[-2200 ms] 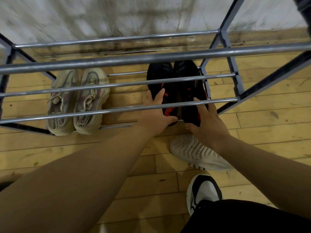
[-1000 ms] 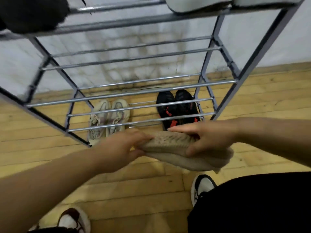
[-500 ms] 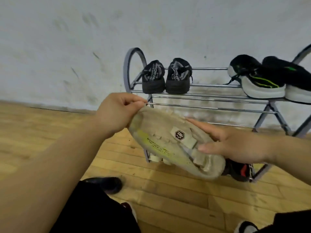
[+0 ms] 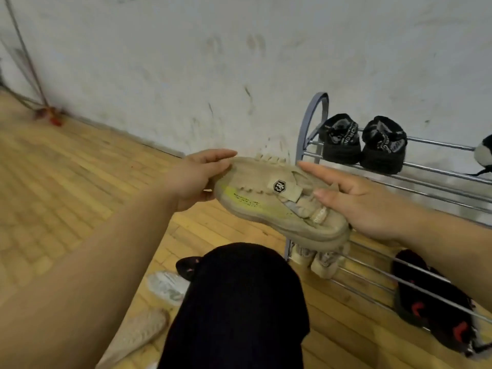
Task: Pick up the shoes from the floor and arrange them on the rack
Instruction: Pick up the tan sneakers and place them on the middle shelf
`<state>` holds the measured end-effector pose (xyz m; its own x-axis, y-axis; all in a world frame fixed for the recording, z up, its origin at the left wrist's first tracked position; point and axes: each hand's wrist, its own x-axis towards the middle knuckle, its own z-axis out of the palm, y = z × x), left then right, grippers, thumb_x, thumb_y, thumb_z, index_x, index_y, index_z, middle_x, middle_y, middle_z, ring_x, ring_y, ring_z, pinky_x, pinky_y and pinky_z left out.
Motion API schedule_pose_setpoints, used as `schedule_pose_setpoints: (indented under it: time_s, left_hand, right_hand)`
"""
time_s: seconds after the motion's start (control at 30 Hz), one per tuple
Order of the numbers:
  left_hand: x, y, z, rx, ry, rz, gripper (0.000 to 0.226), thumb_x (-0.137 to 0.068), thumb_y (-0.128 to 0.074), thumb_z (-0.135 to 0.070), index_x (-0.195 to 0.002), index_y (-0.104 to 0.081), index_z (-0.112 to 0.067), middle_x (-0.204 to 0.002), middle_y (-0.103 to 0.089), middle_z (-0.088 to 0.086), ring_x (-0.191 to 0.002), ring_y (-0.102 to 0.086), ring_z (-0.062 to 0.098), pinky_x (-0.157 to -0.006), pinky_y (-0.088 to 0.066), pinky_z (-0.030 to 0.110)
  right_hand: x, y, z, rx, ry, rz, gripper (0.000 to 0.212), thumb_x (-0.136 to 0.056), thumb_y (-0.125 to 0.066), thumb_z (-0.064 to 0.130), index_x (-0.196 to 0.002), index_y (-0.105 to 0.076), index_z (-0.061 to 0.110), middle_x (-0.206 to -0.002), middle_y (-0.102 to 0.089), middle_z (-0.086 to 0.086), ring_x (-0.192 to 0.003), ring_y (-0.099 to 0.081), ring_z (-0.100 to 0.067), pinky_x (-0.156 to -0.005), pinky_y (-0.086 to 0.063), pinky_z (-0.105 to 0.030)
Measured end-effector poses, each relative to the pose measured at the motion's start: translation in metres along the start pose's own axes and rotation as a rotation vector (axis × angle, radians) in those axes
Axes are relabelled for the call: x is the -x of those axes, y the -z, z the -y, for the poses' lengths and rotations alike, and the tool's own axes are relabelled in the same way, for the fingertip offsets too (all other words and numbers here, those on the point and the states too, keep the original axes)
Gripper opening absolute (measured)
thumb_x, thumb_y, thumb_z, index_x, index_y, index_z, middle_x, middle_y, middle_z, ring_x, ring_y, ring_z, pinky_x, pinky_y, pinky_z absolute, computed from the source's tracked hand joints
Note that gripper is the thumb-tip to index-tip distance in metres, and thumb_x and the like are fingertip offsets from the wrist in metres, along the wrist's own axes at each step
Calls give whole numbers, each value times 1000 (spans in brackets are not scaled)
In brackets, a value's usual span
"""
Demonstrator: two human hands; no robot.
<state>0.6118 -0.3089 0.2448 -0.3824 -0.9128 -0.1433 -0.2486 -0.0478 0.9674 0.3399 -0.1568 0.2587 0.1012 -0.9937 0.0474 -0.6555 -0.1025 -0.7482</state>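
Note:
I hold a beige sneaker (image 4: 261, 198) in the air, tilted on its side, in front of the left end of the metal shoe rack (image 4: 308, 123). My left hand (image 4: 197, 179) grips its toe end and my right hand (image 4: 364, 203) cradles its heel end with the fingers stretched out. On the floor at the lower left lies another beige shoe (image 4: 138, 334), partly hidden by my black-clad knee. A pair of black shoes (image 4: 362, 145) sits on the rack's top shelf. Low in the rack are a beige pair (image 4: 316, 259) and a black pair with red marks (image 4: 436, 310).
A white shoe (image 4: 167, 286) and a dark shoe (image 4: 186, 265) lie on the wooden floor by my knee (image 4: 239, 302). A broom (image 4: 40, 102) leans on the white wall at the far left. Part of a black-and-white shoe (image 4: 483, 155) shows at the right edge.
The view has swung further left and the rack now sits at the right. The beige sneaker stays in both hands, lifted from the floor a second ago and turned onto its side.

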Motion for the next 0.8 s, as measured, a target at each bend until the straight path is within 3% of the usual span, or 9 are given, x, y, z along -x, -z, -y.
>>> schedule_pose_setpoints:
  time_s: [0.07,0.17,0.27,0.33,0.4,0.5,0.6,0.73,0.8]
  left_hand:
    - [19,41,28,40,16,-63,27,-102,-61,-26,-124,-70,-37,-120,-72,0,-101,-66,21,-84,-55,43]
    - [51,95,81,98,127,-245,24,-100,-63,-32,-122,-70,-38,-117,-72,-2,-101,-65,20,-81,-53,39]
    - [83,130,146,154,300,-388,25,-100,-61,-43,-122,-71,-36,-125,-72,0,-105,-66,22,-76,-53,35]
    - [99,142,186,193,403,-469,26,-100,-60,-46,-119,-72,-34,-125,-71,1,-104,-65,23,-74,-52,34]
    - [110,143,221,224,482,-518,25,-100,-60,-45,-117,-73,-32,-123,-70,1,-107,-66,26,-82,-54,39]
    - [118,133,264,269,555,-495,29,-98,-61,-47,-118,-73,-30,-123,-71,5,-114,-67,30,-97,-55,48]
    - [112,121,284,316,562,-501,32,-97,-62,-49,-120,-72,-28,-121,-72,5,-111,-69,29,-82,-58,42]
    - [92,120,314,75,485,-484,55,-100,-51,-58,-149,-49,-33,-148,-54,0,-127,-57,27,-102,-50,45]
    - [85,127,340,-150,491,-507,63,-100,-50,-60,-156,-40,-34,-157,-44,7,-138,-48,31,-110,-42,45]
  right_hand:
    - [-34,-30,29,-17,58,87,41,-106,-50,38,-129,-44,71,-123,-44,51,-110,-41,35,-106,-33,-5]
    - [-81,-91,75,14,54,335,33,-106,-52,39,-131,-57,59,-135,-58,25,-127,-59,-9,-109,-46,-40]
    - [-110,-161,92,156,65,565,40,-104,-56,39,-142,-53,50,-132,-51,18,-99,-59,-1,-77,-46,-20]
    - [-115,-208,79,131,13,637,42,-102,-60,39,-142,-54,48,-138,-55,8,-90,-57,-1,-67,-42,-14]
    - [-109,-248,62,137,-41,684,42,-99,-62,43,-139,-54,51,-125,-63,6,-86,-63,-8,-66,-48,-13]
    - [-106,-279,43,192,-80,789,48,-92,-67,49,-137,-52,55,-112,-73,-1,-89,-70,-20,-83,-58,-33]
    - [-109,-282,36,150,-130,793,50,-90,-71,47,-137,-55,51,-99,-69,6,-89,-65,-8,-86,-55,-30]
    - [-130,-281,32,172,-150,701,50,-94,-70,39,-141,-55,41,-121,-62,9,-98,-60,-9,-75,-48,-21]
    - [-141,-282,27,222,-167,658,53,-95,-69,38,-145,-52,36,-132,-62,2,-106,-64,-16,-84,-53,-28]
